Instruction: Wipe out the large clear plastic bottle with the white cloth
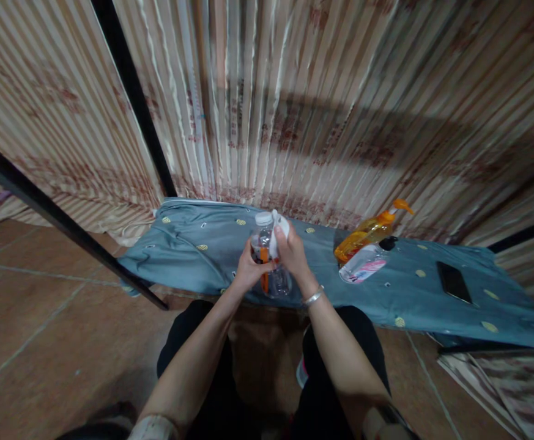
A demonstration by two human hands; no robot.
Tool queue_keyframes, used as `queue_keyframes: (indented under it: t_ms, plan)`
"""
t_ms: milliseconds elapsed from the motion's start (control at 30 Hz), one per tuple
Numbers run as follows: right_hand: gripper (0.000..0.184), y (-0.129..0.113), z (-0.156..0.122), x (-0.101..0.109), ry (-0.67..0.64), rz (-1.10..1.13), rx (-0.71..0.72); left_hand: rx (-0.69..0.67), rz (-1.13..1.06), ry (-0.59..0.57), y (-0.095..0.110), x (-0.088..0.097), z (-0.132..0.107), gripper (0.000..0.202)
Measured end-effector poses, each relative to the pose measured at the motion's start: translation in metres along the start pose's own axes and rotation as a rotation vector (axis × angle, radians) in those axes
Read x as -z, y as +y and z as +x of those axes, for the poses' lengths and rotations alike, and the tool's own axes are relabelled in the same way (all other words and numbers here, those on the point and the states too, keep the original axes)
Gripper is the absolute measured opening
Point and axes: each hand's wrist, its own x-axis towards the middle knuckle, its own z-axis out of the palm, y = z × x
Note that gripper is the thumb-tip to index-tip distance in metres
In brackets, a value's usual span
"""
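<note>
A clear plastic bottle (279,284) with a white cap and an orange label stands upright near the front edge of the cloth-covered bench. Wrapped around its left side is my left hand (251,269), thumb across the front. My right hand (293,250), with a silver bangle at the wrist, is closed on a white cloth (281,229), which it presses against the bottle's upper right side. The cloth could be a folded tissue; its exact kind is hard to make out.
On the blue-grey cloth (193,223) to the right are an amber pump bottle (363,238), a clear bottle with a pink label and black cap (363,264), and a black phone (454,281). Dark metal poles (65,211) rise at left. A striped curtain (267,122) hangs behind.
</note>
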Motion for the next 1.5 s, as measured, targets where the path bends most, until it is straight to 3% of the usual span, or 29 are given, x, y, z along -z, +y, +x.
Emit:
queue_keyframes:
  t_ms: [67, 133, 267, 400, 533, 667, 767, 833, 1000, 1133, 1267, 1367, 1500]
  plan:
    - [0.074, 0.012, 0.006, 0.004, -0.056, 0.227, -0.209, 0.001, -0.043, -0.030, -0.001, -0.001, 0.000, 0.086]
    - [0.079, 0.018, 0.001, 0.003, -0.073, 0.342, -0.290, -0.002, -0.061, -0.028, -0.002, -0.002, 0.002, 0.085]
    - [0.069, 0.011, -0.026, -0.007, 0.068, 0.111, -0.095, -0.037, -0.020, 0.021, -0.004, -0.002, 0.006, 0.098]
    - [0.066, -0.005, -0.038, -0.017, 0.071, -0.213, 0.168, -0.075, 0.015, 0.019, -0.001, -0.005, 0.002, 0.106]
    - [0.068, -0.007, -0.028, -0.017, 0.054, -0.314, 0.211, -0.074, 0.013, 0.004, 0.003, -0.005, -0.004, 0.103]
    - [0.070, 0.005, -0.014, -0.009, 0.062, 0.034, 0.006, -0.015, -0.040, 0.001, 0.005, -0.002, -0.005, 0.120]
    - [0.081, 0.019, -0.015, -0.006, -0.057, 0.271, -0.256, 0.017, -0.119, 0.023, 0.008, 0.001, -0.002, 0.116]
    - [0.083, 0.027, -0.026, -0.008, -0.146, 0.276, -0.351, 0.038, -0.179, 0.054, 0.010, 0.004, 0.002, 0.109]
    - [0.072, 0.023, -0.055, -0.008, -0.116, 0.098, -0.270, 0.066, -0.271, 0.134, 0.014, 0.008, 0.009, 0.100]
    - [0.068, 0.007, -0.032, -0.004, -0.067, 0.071, -0.178, 0.089, -0.315, 0.094, 0.016, 0.001, 0.002, 0.102]
    - [0.070, 0.015, -0.006, -0.002, -0.241, 0.253, -0.472, 0.123, -0.375, 0.058, 0.019, 0.004, -0.002, 0.089]
    - [0.056, 0.033, -0.024, -0.005, -0.332, 0.430, -0.640, 0.126, -0.411, 0.111, 0.020, 0.016, 0.005, 0.067]
    - [0.057, 0.054, -0.075, -0.013, -0.293, 0.669, -0.830, 0.082, -0.415, 0.205, 0.019, 0.027, 0.017, 0.070]
